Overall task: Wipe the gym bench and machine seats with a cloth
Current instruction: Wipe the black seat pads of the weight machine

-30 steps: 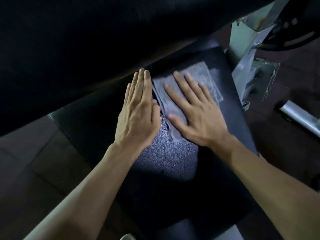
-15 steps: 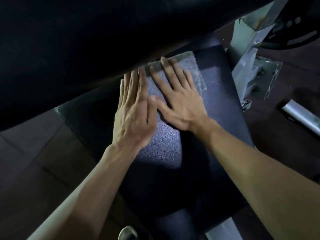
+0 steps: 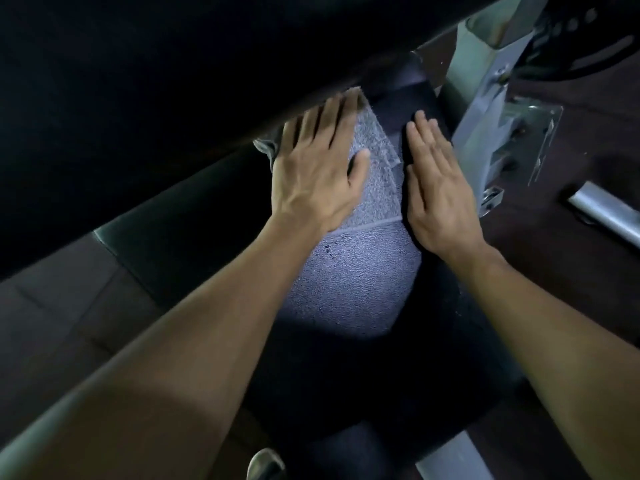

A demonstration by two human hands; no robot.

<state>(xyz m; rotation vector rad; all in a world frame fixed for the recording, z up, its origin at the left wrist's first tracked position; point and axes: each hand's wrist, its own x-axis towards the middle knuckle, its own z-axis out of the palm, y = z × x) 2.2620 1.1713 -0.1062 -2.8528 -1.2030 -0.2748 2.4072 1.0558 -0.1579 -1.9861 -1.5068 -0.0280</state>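
The left hand point(image 3: 317, 174) lies flat and open on the cloth point(image 3: 377, 178), at twelve o'clock on the seat point(image 3: 353, 289); the right hand point(image 3: 438, 188) rests open beside it, holding nothing. Unpinched, the cloth could bunch or slip under the backrest point(image 3: 173, 81).

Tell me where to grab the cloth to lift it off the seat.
Pinch the cloth at its near hemmed edge, coming from the near side. That edge lies flat and bare on the seat, between the left hand pressing flat on the cloth and the right hand resting beside it. The far end tucks under the dark backrest, so it is hard to reach.
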